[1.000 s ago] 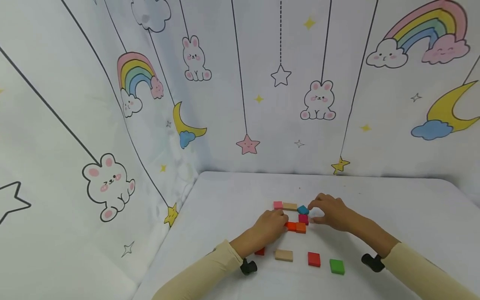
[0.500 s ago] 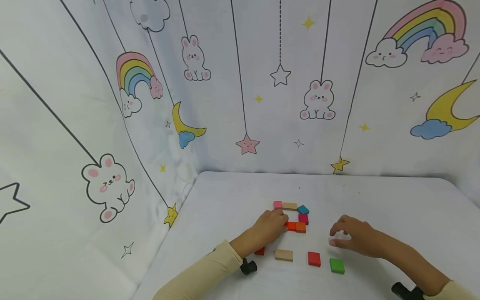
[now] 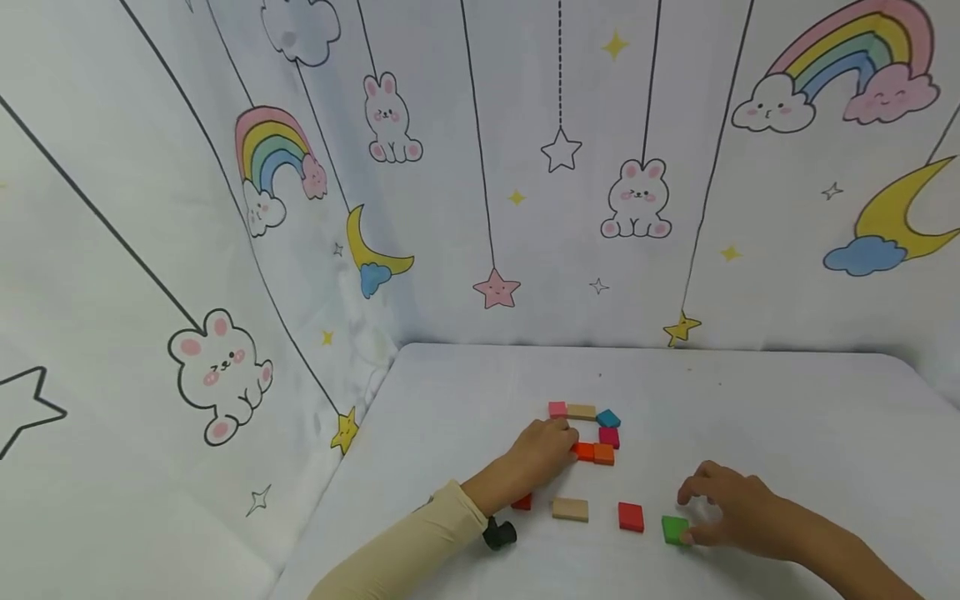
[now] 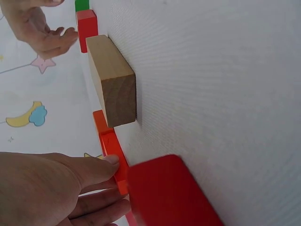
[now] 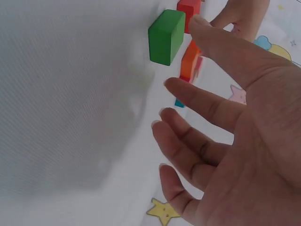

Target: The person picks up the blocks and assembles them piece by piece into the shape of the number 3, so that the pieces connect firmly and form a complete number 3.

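In the head view my left hand (image 3: 542, 454) is at the near-left part of an outline of small wooden blocks. The left wrist view shows its thumb and fingers about an orange-red block (image 4: 115, 157), which they pinch; part of the block is hidden. An orange block (image 3: 603, 454) adjoins it on the right. My right hand (image 3: 738, 510) hovers with spread, bent fingers beside a green block (image 3: 674, 531). The thumb overlaps the green block's right edge in the head view; the right wrist view shows nothing between the fingers.
The outline includes a pink block (image 3: 557, 409), a natural wood block (image 3: 581, 412), a blue block (image 3: 608, 418) and a magenta block (image 3: 609, 437). In front lie a red block (image 3: 631, 517), another natural wood block (image 3: 570, 510) and a partly hidden red block (image 3: 522, 502).
My right hand has left the blue block, moving right and toward me to the green block. The left hand has stayed in place.
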`<state>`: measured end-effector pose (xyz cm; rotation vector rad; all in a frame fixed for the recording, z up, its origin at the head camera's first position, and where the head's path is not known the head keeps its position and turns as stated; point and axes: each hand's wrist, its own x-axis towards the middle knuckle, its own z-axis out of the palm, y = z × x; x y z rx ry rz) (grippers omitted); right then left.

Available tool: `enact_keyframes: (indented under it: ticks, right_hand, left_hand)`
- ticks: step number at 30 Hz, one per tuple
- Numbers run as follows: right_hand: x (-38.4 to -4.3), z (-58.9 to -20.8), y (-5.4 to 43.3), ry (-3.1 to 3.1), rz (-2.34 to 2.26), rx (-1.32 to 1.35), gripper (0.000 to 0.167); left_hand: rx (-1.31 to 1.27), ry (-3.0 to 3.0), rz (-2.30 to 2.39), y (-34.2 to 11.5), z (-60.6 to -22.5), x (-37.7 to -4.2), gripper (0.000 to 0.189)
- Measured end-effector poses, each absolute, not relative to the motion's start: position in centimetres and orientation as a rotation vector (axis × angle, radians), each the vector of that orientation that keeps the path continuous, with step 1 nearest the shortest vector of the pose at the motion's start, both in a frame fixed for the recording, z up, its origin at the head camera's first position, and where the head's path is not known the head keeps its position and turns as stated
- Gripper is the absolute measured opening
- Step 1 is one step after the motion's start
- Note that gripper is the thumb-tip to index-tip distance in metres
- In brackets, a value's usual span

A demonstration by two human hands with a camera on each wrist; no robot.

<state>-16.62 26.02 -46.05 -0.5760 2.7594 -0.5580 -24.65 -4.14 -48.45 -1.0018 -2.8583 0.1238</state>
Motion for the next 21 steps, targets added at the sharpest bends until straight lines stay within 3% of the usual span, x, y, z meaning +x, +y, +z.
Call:
enact_keyframes:
  ticks: [21]
  right_hand:
    - [-16.1,-47.2,26.2,2.758,-0.572,-0.610,0.030]
  left_hand:
    - [-1.000,-2.898,0.090,-4.0,-48.3,-24.8,0.026]
